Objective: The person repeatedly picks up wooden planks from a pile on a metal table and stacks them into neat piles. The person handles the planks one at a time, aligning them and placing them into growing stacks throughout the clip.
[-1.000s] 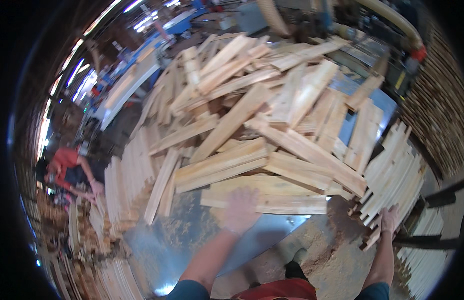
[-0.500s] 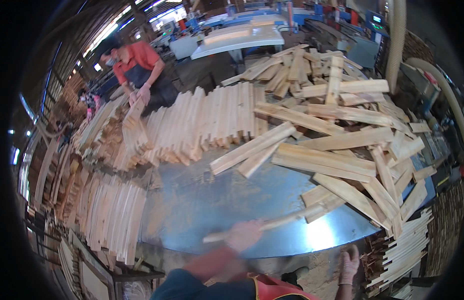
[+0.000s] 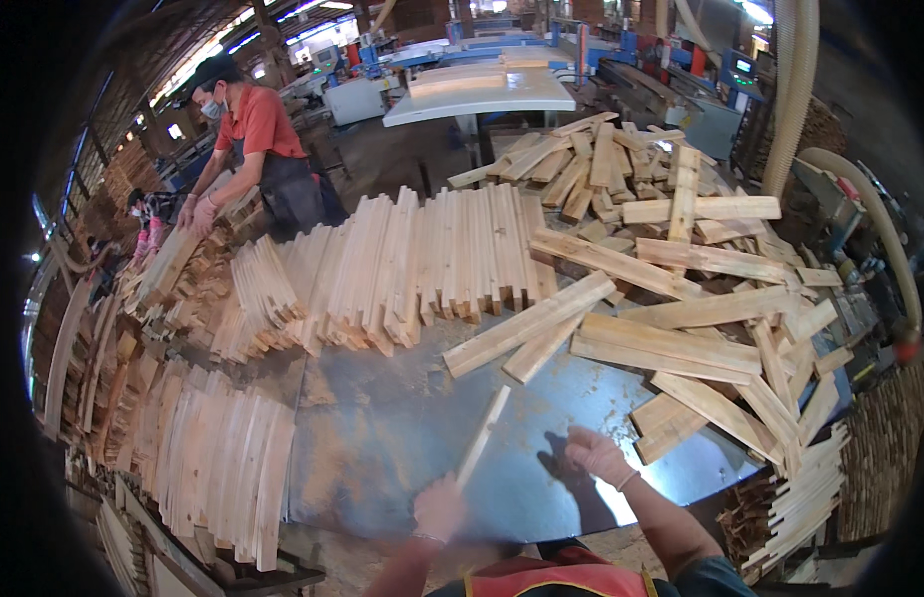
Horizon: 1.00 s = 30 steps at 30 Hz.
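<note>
My left hand (image 3: 440, 507), in a pale glove, is closed around the near end of a narrow wooden strip (image 3: 484, 436). The strip points away from me, tilted a little to the right, above the metal tabletop (image 3: 382, 428). Over the tabletop to the right, my gloved right hand (image 3: 598, 456) has loosely bent fingers and nothing visible in them. Nearest to it lies a short wide board (image 3: 671, 426) at the edge of a loose pile of boards (image 3: 671, 348).
A long row of upright strips (image 3: 432, 259) stands along the table's far side. Another row of strips (image 3: 223, 463) is at the left. Stacked strips (image 3: 800, 502) sit below the right edge. A co-worker (image 3: 263, 149) in a red shirt handles boards at the far left.
My left hand has swung the strip from lying crosswise to pointing away from me. My right hand has risen from beside the table's near edge to above it. The co-worker's hands have shifted left.
</note>
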### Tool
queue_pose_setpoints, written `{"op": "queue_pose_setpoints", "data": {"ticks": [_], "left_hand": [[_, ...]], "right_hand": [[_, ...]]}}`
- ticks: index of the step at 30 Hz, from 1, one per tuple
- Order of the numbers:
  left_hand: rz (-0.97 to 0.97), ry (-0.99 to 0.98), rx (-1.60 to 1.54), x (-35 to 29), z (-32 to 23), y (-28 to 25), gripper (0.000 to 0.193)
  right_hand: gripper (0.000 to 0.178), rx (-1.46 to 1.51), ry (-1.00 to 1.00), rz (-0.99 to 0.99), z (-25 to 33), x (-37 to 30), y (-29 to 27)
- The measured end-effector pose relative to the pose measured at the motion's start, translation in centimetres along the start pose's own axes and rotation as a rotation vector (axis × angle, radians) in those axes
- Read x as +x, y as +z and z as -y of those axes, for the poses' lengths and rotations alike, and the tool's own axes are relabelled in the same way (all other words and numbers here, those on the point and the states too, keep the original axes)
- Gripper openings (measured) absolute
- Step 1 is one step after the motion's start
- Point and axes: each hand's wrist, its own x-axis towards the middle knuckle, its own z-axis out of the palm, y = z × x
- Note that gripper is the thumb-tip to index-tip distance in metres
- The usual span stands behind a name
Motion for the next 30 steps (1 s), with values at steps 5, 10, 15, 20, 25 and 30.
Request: {"op": "queue_pose_setpoints", "data": {"ticks": [5, 10, 15, 20, 25, 30], "left_hand": [[0.08, -0.062, -0.061, 0.0, -1.0, -1.5, 0.06], [0.118, -0.074, -0.13, 0.8, -0.1, -1.6, 0.06], [0.141, -0.036, -0.228, 0.6, 2.4, -1.9, 0.059], [0.073, -0.261, -0.541, -0.9, 4.4, -4.3, 0.053], [-0.179, -0.372, -0.73, -0.9, 7.7, -3.6, 0.045], [-0.133, -0.33, -1.103, -0.1, 11.1, -5.1, 0.05]], "right_hand": [[0.067, -0.663, -0.588, -0.354, 5.1, 15.7, -5.5], [0.086, -1.364, -0.624, -0.4, 12.8, 28.1, -10.8], [0.093, -1.577, -0.421, -0.04, 17.2, 30.1, -10.8], [0.083, -1.453, -0.394, 0.362, 20.0, 22.8, -9.2], [0.069, -0.158, 0.125, 0.484, 10.7, 13.2, -2.6], [0.066, -0.138, 0.068, 0.396, 4.7, 5.2, 19.6]]}}
